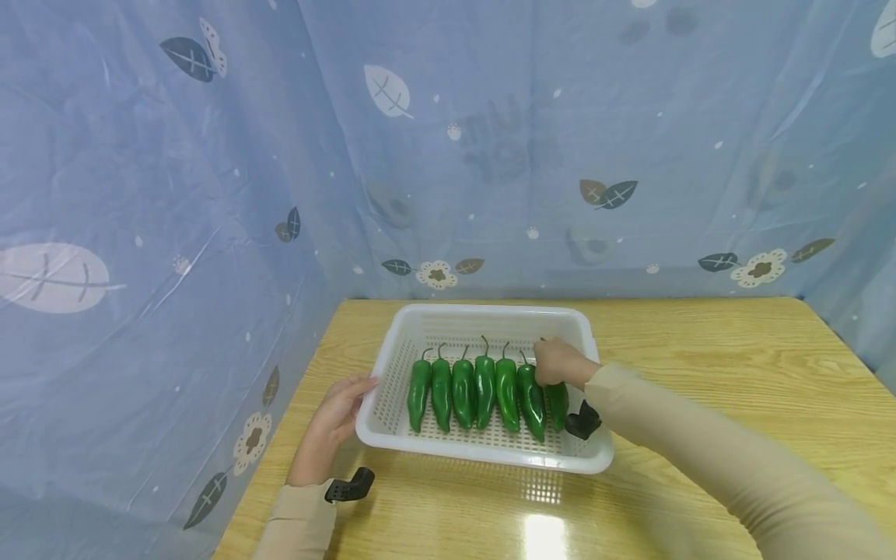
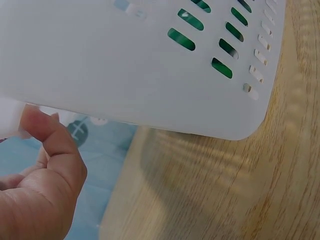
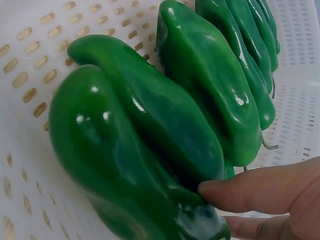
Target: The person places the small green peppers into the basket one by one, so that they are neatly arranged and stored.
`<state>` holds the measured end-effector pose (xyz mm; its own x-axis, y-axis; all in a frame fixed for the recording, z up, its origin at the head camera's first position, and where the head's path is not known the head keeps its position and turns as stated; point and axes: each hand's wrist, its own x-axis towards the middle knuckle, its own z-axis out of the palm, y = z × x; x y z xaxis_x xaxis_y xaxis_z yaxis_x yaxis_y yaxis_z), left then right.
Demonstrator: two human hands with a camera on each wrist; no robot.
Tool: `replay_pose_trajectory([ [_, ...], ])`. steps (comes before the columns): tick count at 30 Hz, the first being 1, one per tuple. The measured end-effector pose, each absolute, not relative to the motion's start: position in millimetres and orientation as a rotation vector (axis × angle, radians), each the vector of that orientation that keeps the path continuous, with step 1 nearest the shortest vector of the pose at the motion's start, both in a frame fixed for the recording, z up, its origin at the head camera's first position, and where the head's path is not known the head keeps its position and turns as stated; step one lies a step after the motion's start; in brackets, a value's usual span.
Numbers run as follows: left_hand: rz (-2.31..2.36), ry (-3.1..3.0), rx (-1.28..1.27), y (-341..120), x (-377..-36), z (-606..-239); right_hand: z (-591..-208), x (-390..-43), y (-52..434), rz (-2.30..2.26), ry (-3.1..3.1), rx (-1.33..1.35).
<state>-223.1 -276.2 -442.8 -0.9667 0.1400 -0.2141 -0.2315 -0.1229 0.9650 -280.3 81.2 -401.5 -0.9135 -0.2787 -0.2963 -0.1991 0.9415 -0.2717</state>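
A white perforated basket point(image 1: 483, 311) stands on the wooden table point(image 1: 700, 350) with several green peppers point(image 1: 483, 385) laid side by side in it, stems to the far side. My right hand point(image 1: 556, 362) reaches into the basket and grips the stem end of the rightmost pepper point(image 1: 558, 404). In the right wrist view my thumb and a finger point(image 3: 270, 195) pinch that pepper point(image 3: 115, 165), which lies against its neighbours on the basket floor point(image 3: 30, 60). My left hand point(image 1: 339, 412) holds the basket's left rim, with its thumb point(image 2: 50, 140) up against the basket wall point(image 2: 125, 65).
A blue curtain with leaf prints point(image 1: 175, 194) closes in the table at the back and left. The table's left edge runs just beside my left hand. Bare wood point(image 2: 225, 190) lies in front of and to the right of the basket.
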Motion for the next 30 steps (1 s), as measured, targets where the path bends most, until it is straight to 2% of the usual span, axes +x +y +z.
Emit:
replay_pose_trajectory([
  [18,2.148,1.914,-0.096,-277.8,-223.3,-442.3,-405.6,-280.9,80.9,-0.371,2.758,-0.378],
  [24,2.087,2.013,-0.125,-277.3,-221.7,-438.8,-391.4,-284.7,84.5,-0.404,2.767,-0.414],
  [30,1.944,2.265,-0.128,-275.9,-222.9,-430.6,-370.7,-286.5,100.7,-0.633,2.784,-0.539],
])
